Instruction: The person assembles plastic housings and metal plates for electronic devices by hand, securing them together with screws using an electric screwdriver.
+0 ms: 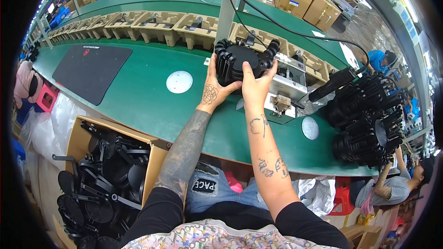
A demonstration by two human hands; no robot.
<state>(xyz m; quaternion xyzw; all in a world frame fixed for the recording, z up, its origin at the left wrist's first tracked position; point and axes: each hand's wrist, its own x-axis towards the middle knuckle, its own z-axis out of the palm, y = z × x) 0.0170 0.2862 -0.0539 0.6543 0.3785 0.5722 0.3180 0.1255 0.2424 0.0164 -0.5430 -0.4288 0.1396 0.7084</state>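
Observation:
Both my hands hold a stack of black round-plated plastic parts above the green bench. Ribbed hinge-like ends stick out on its left and right. My left hand grips the left side, its fingers partly hidden behind the stack. My right hand wraps the right side, thumb laid on the near rim. Just right of the stack is a metal fixture with a clear cover and a small metal block. A black cylindrical power screwdriver on a cable lies beside it.
Tan molded trays line the bench's far side. Large black stacks stand at the right. A dark mat and white discs lie on the bench. Below left, a carton holds loose black parts. Co-workers sit at right and far left.

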